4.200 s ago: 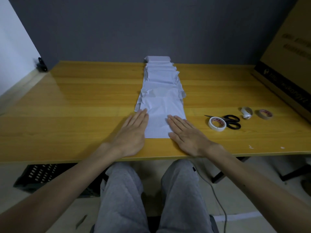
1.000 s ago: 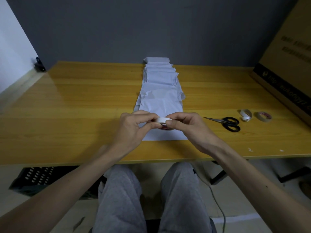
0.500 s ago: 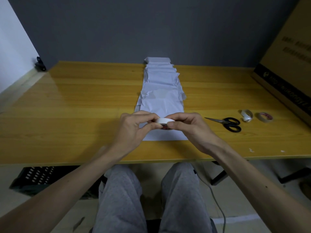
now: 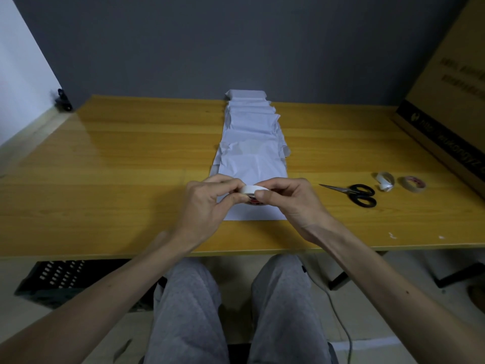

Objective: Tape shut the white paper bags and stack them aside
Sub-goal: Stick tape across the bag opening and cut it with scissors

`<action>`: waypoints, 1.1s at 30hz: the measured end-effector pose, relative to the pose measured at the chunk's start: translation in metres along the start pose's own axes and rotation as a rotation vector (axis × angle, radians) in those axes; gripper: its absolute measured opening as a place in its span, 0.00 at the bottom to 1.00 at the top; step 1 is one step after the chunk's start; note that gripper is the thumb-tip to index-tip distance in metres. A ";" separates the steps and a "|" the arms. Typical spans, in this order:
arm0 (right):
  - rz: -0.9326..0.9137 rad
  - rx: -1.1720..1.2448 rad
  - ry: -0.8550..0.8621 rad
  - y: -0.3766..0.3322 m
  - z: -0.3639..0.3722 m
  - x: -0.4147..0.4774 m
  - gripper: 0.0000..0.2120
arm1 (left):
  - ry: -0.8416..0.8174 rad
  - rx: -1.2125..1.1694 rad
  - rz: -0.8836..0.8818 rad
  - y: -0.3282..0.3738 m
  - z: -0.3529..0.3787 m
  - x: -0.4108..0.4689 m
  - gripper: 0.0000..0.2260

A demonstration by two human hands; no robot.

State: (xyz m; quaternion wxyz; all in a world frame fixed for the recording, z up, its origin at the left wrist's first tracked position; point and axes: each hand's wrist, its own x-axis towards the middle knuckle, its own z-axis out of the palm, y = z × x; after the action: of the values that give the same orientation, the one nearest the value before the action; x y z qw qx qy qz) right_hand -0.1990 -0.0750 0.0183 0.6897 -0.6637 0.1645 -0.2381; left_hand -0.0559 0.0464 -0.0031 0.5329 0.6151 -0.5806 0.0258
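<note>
both hands are up over the near end of the long row of white paper bags point(image 4: 252, 153). the row lies flat on the yellow wooden table point(image 4: 105, 166) and runs away from the person toward the grey wall. the bags lap over each other like roof tiles, and the nearest one reaches almost to the front edge. between the hands is the small round roll of white tape point(image 4: 253, 189). the left hand point(image 4: 207, 206) pinches the left side of the roll with its thumb and curled fingers. the right hand point(image 4: 291, 203) pinches the right side the same way, so the roll sits right in the middle of the two grips. its white band faces up and a bit of red shows underneath. the roll is over the nearest bag, but i cannot tell if it touches the paper. to the right of the bags lie the black-handled metal scissors point(image 4: 354, 193), blades pointing back toward the bags. farther right of the bags sit a crumpled white tape ring point(image 4: 385, 182) and then a thin brownish tape ring point(image 4: 413, 183). far to the right of the bags stands a big brown cardboard box point(image 4: 451, 101). below the near end of the bags are knees in grey trousers point(image 4: 189, 311). down and left of the bags, a black plastic crate point(image 4: 52, 279) sits on the floor.
</note>
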 end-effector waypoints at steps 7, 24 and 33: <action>-0.080 -0.064 0.002 -0.004 0.001 -0.002 0.07 | 0.010 0.006 -0.001 0.000 -0.001 0.001 0.05; 0.248 0.113 -0.133 -0.013 -0.015 0.002 0.07 | -0.061 -0.030 0.049 0.001 0.002 0.004 0.06; 0.257 0.137 -0.123 -0.009 -0.012 0.000 0.06 | -0.096 -0.022 0.073 -0.002 0.001 0.001 0.05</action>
State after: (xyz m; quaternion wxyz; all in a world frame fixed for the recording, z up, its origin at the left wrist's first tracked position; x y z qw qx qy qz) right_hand -0.2067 -0.0854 0.0261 0.7671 -0.6017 0.1890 -0.1175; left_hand -0.0550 0.0442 -0.0036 0.5099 0.5883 -0.6276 0.0094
